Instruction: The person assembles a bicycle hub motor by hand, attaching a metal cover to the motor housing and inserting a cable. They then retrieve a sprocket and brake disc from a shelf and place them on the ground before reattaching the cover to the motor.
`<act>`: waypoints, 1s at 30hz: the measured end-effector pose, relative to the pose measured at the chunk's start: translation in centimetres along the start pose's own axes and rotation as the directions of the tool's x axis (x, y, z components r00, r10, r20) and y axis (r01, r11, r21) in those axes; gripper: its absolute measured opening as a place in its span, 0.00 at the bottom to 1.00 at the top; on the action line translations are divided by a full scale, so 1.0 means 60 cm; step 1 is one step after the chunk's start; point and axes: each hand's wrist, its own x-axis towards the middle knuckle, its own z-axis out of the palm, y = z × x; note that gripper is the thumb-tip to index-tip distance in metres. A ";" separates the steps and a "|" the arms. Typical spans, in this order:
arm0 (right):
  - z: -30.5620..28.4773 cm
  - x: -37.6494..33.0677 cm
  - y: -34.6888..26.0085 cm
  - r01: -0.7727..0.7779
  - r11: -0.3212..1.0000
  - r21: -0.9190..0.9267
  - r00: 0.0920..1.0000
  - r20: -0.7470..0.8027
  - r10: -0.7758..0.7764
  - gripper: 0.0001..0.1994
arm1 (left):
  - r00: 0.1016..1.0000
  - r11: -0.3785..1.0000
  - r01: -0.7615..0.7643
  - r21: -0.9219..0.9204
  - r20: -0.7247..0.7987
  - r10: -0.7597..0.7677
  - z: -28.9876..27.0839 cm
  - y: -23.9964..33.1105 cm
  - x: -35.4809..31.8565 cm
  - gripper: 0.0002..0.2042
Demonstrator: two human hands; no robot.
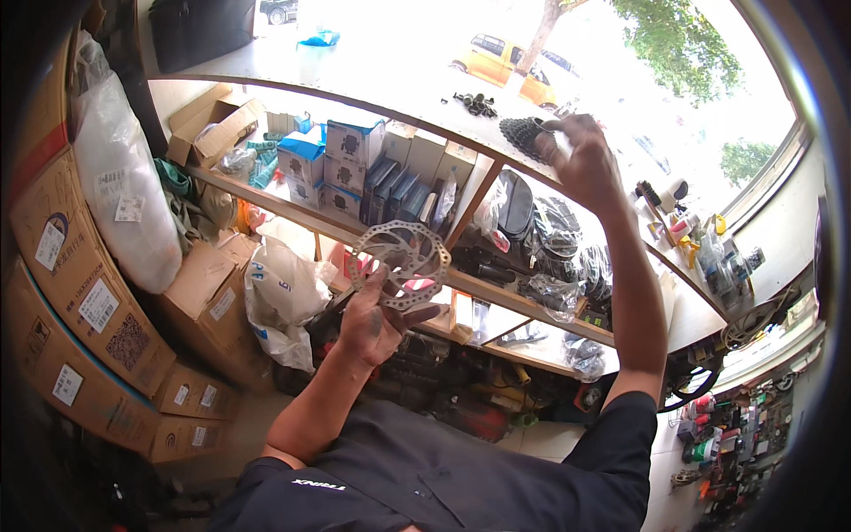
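My left hand (370,326) holds up a silver disc brake rotor (424,232), with drilled holes round its rim and a cut-out centre. The thumb lies against its lower left part and the fingers are behind. Farther off to the right, my right hand (587,164) reaches over the white countertop (355,84), its fingers curled at a dark bicycle cassette (521,135). The cassette is tilted at the counter's edge, its toothed side facing left. Motion smears these fingertips a little. Beside it on the counter lies a small pile of dark metal parts (477,105).
Below the counter, shelves hold several small boxes (353,146) and plastic-wrapped parts (558,226). Large cardboard cartons (97,293) and a long wrapped bundle (124,177) stand at the left. Tools and bottles (709,239) crowd the right end.
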 end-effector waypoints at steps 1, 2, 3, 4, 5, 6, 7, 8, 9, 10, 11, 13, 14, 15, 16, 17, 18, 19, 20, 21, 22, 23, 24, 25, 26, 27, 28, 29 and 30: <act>-0.006 0.020 0.025 -0.019 0.996 -0.084 0.999 0.027 0.021 0.19 | 1.000 1.000 0.025 0.018 -0.006 -0.025 -0.007 -0.008 0.006 0.20; -0.004 0.039 0.047 -0.034 0.985 -0.169 0.998 0.052 0.043 0.21 | 0.999 0.998 0.049 0.035 -0.011 -0.049 -0.011 -0.014 0.013 0.19; 0.000 0.056 0.061 -0.111 0.982 -0.151 0.977 0.162 0.135 0.23 | 0.999 0.997 0.035 0.073 -0.041 -0.032 -0.010 -0.022 0.015 0.18; 0.011 0.065 0.062 -0.101 0.986 -0.132 0.971 0.202 0.127 0.24 | 0.999 0.994 0.009 0.110 -0.038 -0.005 -0.018 -0.024 0.018 0.19; 0.022 0.072 0.061 -0.093 0.989 -0.115 0.963 0.242 0.119 0.24 | 0.999 0.989 -0.014 0.147 -0.034 0.019 -0.032 -0.028 0.023 0.20; 0.033 0.079 0.062 -0.087 0.991 -0.099 0.953 0.282 0.112 0.24 | 0.999 0.983 -0.035 0.182 -0.030 0.041 -0.044 -0.033 0.029 0.21; 0.036 0.086 0.084 -0.145 0.981 -0.126 0.938 0.298 0.177 0.26 | 0.996 0.987 -0.075 0.139 0.056 0.068 -0.045 -0.039 0.041 0.20; 0.024 0.097 0.087 -0.277 0.957 0.081 0.859 0.468 0.209 0.26 | 0.994 0.983 -0.111 0.147 0.042 0.105 -0.049 -0.048 0.054 0.19; 0.017 0.102 0.101 -0.301 0.948 0.105 0.844 0.493 0.214 0.26 | 0.991 0.976 -0.130 0.174 0.054 0.122 -0.043 -0.049 0.061 0.19; 0.012 0.096 0.104 -0.333 0.935 0.123 0.825 0.519 0.225 0.26 | 0.989 0.970 -0.141 0.199 0.065 0.131 -0.040 -0.050 0.065 0.18; -0.001 0.090 0.066 -0.271 0.958 0.089 0.838 0.512 0.189 0.25 | 0.993 0.975 -0.118 0.189 0.052 0.110 -0.042 -0.042 0.064 0.18; -0.005 0.084 0.045 -0.253 0.965 0.071 0.844 0.504 0.184 0.24 | 0.994 0.981 -0.095 0.170 0.072 0.083 -0.037 -0.024 0.062 0.17; -0.001 0.075 0.045 -0.250 0.963 0.103 0.851 0.497 0.168 0.24 | 0.996 0.984 -0.068 0.164 0.076 0.056 -0.039 -0.024 0.062 0.18; -0.001 0.059 0.039 -0.248 0.959 0.135 0.859 0.488 0.153 0.24 | 0.996 0.986 -0.041 0.160 0.084 0.028 -0.041 -0.024 0.061 0.18; -0.006 0.044 0.032 -0.247 0.955 0.165 0.868 0.475 0.143 0.24 | 0.996 0.988 -0.011 0.157 0.094 -0.003 -0.040 -0.023 0.061 0.19; -0.014 0.033 0.023 -0.227 0.955 0.192 0.871 0.478 0.111 0.23 | 0.994 0.994 0.032 0.103 0.100 -0.042 -0.034 -0.020 0.061 0.21; -0.023 0.018 0.007 -0.231 0.941 0.249 0.889 0.446 0.100 0.22 | 0.991 0.996 0.076 0.050 0.110 -0.081 -0.024 -0.014 0.061 0.23; -0.033 0.001 -0.010 -0.234 0.923 0.305 0.908 0.409 0.095 0.20 | 0.985 0.992 0.124 0.000 0.125 -0.123 -0.014 -0.011 0.060 0.25; -0.041 -0.010 -0.017 -0.235 0.903 0.359 0.925 0.369 0.094 0.19 | 0.980 0.990 0.139 -0.036 0.146 -0.132 -0.005 -0.010 0.056 0.26; -0.037 -0.020 -0.010 -0.157 0.918 0.364 0.944 0.329 0.031 0.18 | 0.975 0.985 0.156 -0.072 0.168 -0.143 0.004 -0.008 0.052 0.28; -0.038 -0.032 -0.026 -0.125 0.929 0.350 0.949 0.315 0.009 0.17 | 0.970 0.979 0.173 -0.106 0.189 -0.151 0.008 -0.007 0.051 0.30; -0.040 -0.037 -0.045 -0.087 0.939 0.334 0.955 0.297 -0.017 0.16 | 0.973 0.976 0.179 -0.124 0.167 -0.157 0.011 -0.005 0.052 0.31; -0.032 -0.048 -0.068 0.007 0.960 0.279 0.959 0.269 -0.085 0.15 | 0.976 0.972 0.185 -0.143 0.145 -0.165 0.012 -0.007 0.046 0.32; -0.018 -0.056 -0.090 0.103 0.970 0.221 0.959 0.238 -0.156 0.16 | 0.977 0.969 0.187 -0.160 0.130 -0.167 0.012 -0.006 0.047 0.33; 0.000 -0.074 -0.108 0.136 0.967 0.217 0.960 0.212 -0.182 0.22 | 0.978 0.979 0.176 -0.102 0.132 -0.162 0.011 -0.008 0.047 0.35; 0.003 -0.093 -0.134 0.110 0.946 0.306 0.954 0.235 -0.187 0.21 | 0.979 0.974 0.172 -0.148 0.138 -0.152 0.025 -0.006 0.032 0.34; 0.015 -0.109 -0.151 0.063 0.926 0.371 0.944 0.279 -0.176 0.20 | 0.975 0.957 0.194 -0.215 0.149 -0.164 0.028 -0.008 0.030 0.34; 0.031 -0.124 -0.167 0.075 0.919 0.387 0.936 0.290 -0.199 0.19 | 0.966 0.954 0.221 -0.201 0.183 -0.186 0.023 -0.008 0.030 0.37; 0.050 -0.136 -0.176 0.085 0.911 0.404 0.927 0.303 -0.221 0.19 | 0.961 0.952 0.225 -0.210 0.207 -0.181 0.025 -0.005 0.029 0.38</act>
